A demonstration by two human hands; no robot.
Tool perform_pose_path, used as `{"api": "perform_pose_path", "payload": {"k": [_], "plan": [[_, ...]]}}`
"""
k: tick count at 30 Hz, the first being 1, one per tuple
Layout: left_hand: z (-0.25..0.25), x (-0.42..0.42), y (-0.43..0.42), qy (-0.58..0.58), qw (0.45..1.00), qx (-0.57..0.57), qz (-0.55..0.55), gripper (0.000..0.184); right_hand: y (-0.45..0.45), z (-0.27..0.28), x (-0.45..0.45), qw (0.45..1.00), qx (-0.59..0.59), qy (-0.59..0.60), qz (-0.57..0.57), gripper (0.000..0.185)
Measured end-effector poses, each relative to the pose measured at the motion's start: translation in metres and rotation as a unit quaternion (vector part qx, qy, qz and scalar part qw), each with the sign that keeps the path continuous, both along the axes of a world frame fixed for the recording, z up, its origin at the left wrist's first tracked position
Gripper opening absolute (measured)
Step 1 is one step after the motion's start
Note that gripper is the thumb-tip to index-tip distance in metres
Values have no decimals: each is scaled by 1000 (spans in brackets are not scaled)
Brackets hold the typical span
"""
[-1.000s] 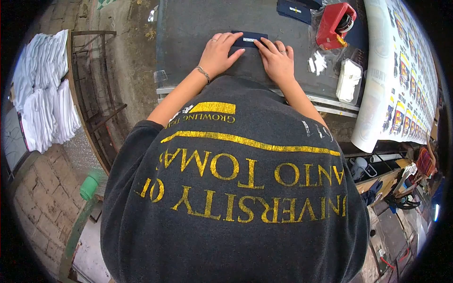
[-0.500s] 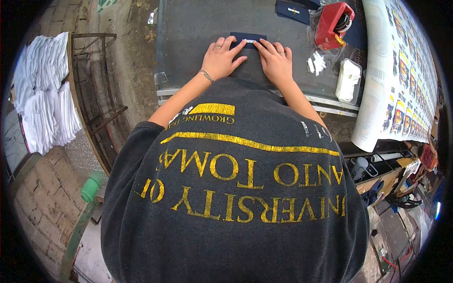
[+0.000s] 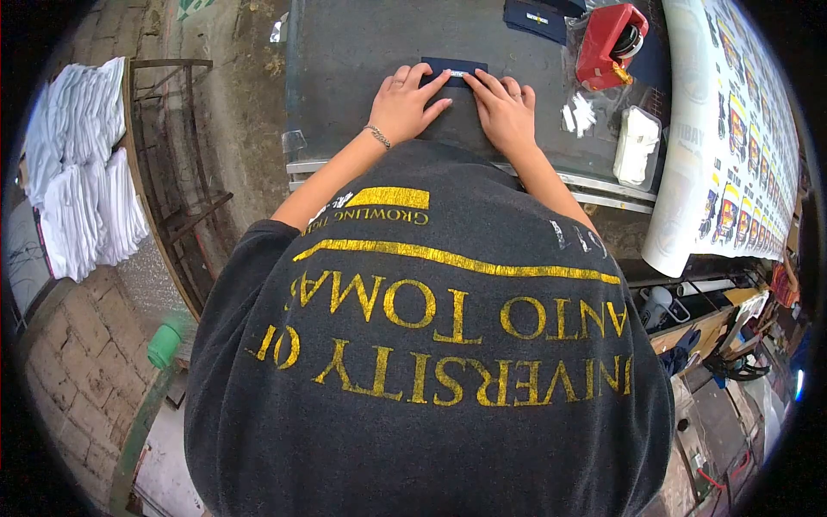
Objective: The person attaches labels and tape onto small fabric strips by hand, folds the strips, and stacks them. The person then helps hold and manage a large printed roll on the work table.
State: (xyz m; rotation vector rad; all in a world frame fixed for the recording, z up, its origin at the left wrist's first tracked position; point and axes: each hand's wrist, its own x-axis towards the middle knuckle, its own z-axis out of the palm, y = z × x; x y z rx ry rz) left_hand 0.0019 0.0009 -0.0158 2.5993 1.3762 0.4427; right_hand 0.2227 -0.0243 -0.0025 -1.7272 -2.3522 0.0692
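Note:
A small dark navy rectangular piece [image 3: 476, 67] with a white label [image 3: 456, 74] across its middle lies flat on the grey tabletop [image 3: 353, 52]. From the left, my left hand [image 3: 411, 101] rests on it, index fingertip at the label's left end, thumb spread away. My right hand [image 3: 506, 110] comes in from the other side, its index fingertip at the label's right end. Both hands have their fingers stretched out and apart, pressing down rather than gripping. The fingertips partly cover the label, whose lettering is too small to read.
A stack of similar navy pieces [image 3: 534, 23] lies at the far right. Beside it stands a red tape dispenser [image 3: 610, 43]. Nearer are small white strips [image 3: 579, 115] and a clear tub [image 3: 637, 148]. A large printed roll [image 3: 679, 164] borders the right; folded white cloth [image 3: 86, 198] is left.
Both hands keep almost the same place on the navy piece. The fingertips at the label have shifted only very slightly.

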Motion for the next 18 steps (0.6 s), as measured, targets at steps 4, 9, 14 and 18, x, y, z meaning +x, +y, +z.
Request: {"api": "perform_pose_path", "payload": {"k": [4, 9, 14, 18], "plan": [[-1, 0, 0, -4, 1000, 10, 0, 51, 0, 2, -1, 1000, -6, -5, -4, 39], [2, 0, 0, 2, 1000, -7, 0, 51, 1, 2, -1, 1000, -6, -5, -3, 39], [0, 0, 0, 6, 1000, -5, 3, 50, 0, 3, -1, 1000, -9, -11, -3, 40], [-1, 0, 1, 5, 1000, 8, 3, 50, 0, 5, -1, 1000, -8, -13, -2, 40]]}}
